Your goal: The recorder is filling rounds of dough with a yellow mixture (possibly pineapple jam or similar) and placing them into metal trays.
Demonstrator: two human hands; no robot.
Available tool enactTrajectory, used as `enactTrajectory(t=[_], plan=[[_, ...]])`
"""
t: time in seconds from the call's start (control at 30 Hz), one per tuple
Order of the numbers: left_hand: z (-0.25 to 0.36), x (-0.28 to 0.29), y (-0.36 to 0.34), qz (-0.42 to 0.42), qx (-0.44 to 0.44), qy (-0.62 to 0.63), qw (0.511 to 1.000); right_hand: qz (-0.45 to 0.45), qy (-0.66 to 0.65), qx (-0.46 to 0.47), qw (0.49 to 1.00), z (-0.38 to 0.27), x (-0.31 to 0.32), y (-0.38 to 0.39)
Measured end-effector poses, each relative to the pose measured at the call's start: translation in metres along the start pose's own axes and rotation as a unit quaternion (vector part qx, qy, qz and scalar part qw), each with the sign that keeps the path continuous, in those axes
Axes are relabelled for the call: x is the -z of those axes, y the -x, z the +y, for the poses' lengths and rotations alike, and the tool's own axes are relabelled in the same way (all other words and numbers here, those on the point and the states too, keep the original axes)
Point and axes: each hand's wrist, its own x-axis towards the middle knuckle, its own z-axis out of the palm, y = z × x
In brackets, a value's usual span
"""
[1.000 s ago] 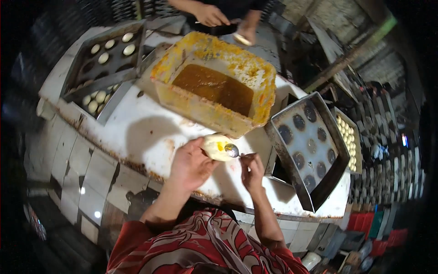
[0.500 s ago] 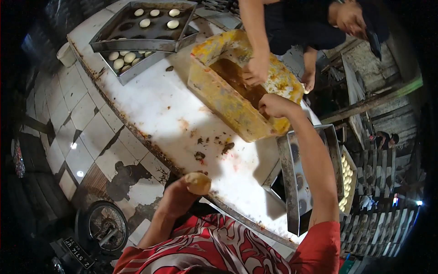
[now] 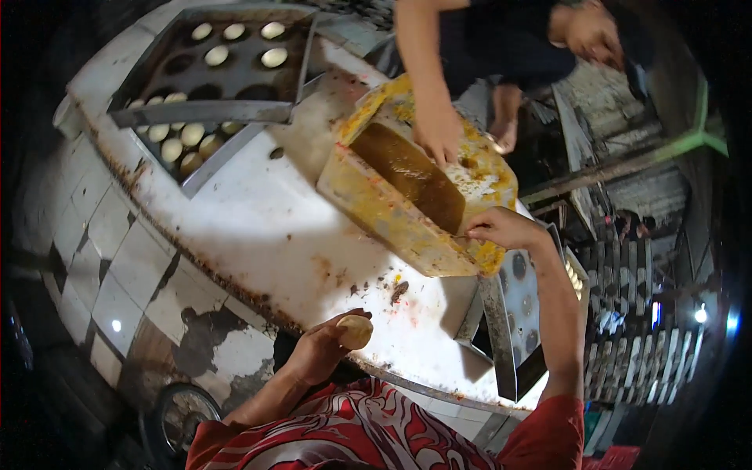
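Observation:
In my left hand (image 3: 323,345), fingers curled, is a flat round piece of pale dough (image 3: 356,332), held near the table's front edge. My right hand (image 3: 505,229) is at the near right corner of a yellow-smeared tub (image 3: 392,227). Its fingers are pinched around a thin thing at the rim that is too small to make out. Brown, wet-looking filling (image 3: 407,172) lies in the tub. Across from me, a co-worker's hand (image 3: 439,133) reaches into the same tub. The co-worker's other hand (image 3: 505,117) holds something small and pale beside it.
At the far left, a dark tray (image 3: 235,66) with several dough rounds rests partly over another tray (image 3: 192,160) of dough balls. A metal tray with hollows (image 3: 505,345) stands right of the tub, by my right forearm. Dark crumbs (image 3: 399,292) dot the white table (image 3: 258,227).
My right hand has drawn back from inside the tub to its near corner rim. The dough in my left hand now faces up more. The whole view has shifted slightly.

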Motion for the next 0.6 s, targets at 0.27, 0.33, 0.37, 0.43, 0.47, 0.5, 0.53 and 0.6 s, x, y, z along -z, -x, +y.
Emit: enactTrajectory(t=[0.27,0.33,0.37,0.43,0.47,0.5,0.53,0.6], plan=[[0.009,-0.082,-0.066,-0.117,-0.068,0.027,0.99,0.339,-0.289,-0.047,0.894,-0.027,-0.084,0.133],[0.004,-0.112,-0.076,-0.095,-0.056,0.022,0.994,0.407,-0.271,-0.024,0.872,-0.032,-0.122,0.132],[-0.001,-0.124,-0.075,-0.077,-0.055,0.023,0.995,0.471,-0.241,0.004,0.848,-0.038,-0.14,0.128],[-0.018,-0.134,-0.073,-0.085,-0.052,0.047,0.994,0.54,-0.203,0.056,0.815,-0.044,-0.173,0.108],[-0.024,-0.137,-0.07,-0.099,-0.047,0.074,0.991,0.564,-0.189,0.104,0.797,-0.046,-0.187,0.096],[-0.028,-0.147,-0.065,-0.006,-0.054,0.057,0.997,0.582,-0.222,0.115,0.774,-0.04,-0.207,0.082],[-0.033,-0.144,-0.061,0.006,-0.071,0.057,0.996,0.595,-0.256,0.13,0.751,-0.032,-0.227,0.07],[-0.034,-0.124,-0.051,-0.056,-0.119,0.088,0.987,0.587,-0.294,0.149,0.74,-0.007,-0.272,0.059]])
